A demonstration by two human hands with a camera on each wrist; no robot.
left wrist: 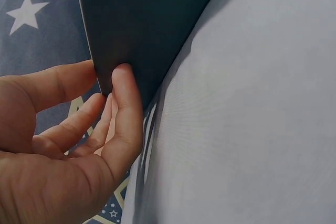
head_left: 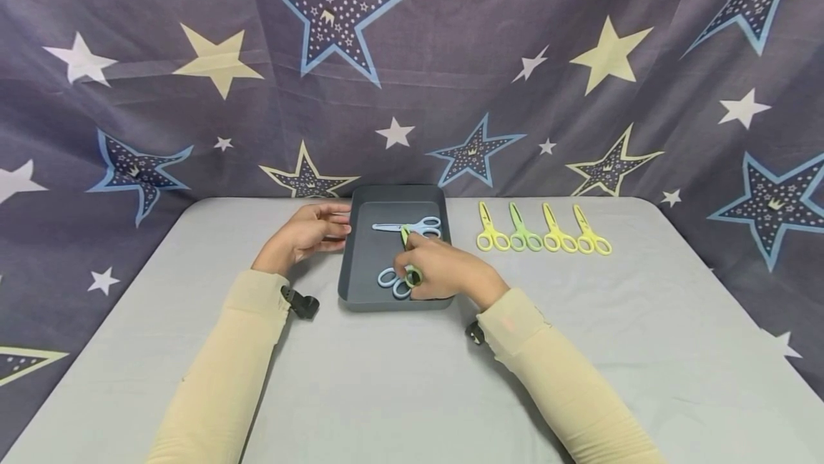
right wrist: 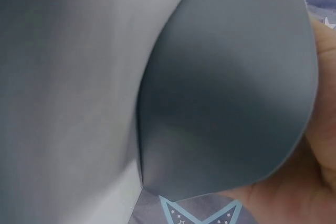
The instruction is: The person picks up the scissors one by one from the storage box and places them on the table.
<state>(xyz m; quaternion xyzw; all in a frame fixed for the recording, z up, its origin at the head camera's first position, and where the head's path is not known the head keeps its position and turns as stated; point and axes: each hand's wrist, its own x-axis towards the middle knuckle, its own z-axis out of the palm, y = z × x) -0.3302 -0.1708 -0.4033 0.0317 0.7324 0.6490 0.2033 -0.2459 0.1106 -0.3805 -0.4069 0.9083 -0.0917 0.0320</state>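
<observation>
My right hand (head_left: pixel 438 267) is inside the dark grey tray (head_left: pixel 363 264) and grips a pair of green scissors (head_left: pixel 413 277), its blade end pointing toward the back. Behind the fingers, a light blue pair of scissors (head_left: pixel 389 227) lies crosswise. Another pair with light blue handles (head_left: pixel 386 277) shows at the front, partly covered by my right hand. My left hand (head_left: pixel 312 229) is at the tray's left side, its fingertips touching the outer wall (left wrist: pixel 152 19). In the right wrist view the tray's outer wall (right wrist: pixel 226 93) hides the scissors and most of the hand.
Right of the tray, a row of scissors lies on the grey-white tablecloth (head_left: pixel 547 349): yellow (head_left: pixel 492 239), green (head_left: pixel 526 240), then two more yellow pairs (head_left: pixel 558 240). A star-patterned curtain (head_left: pixel 412 99) hangs behind the table's back edge.
</observation>
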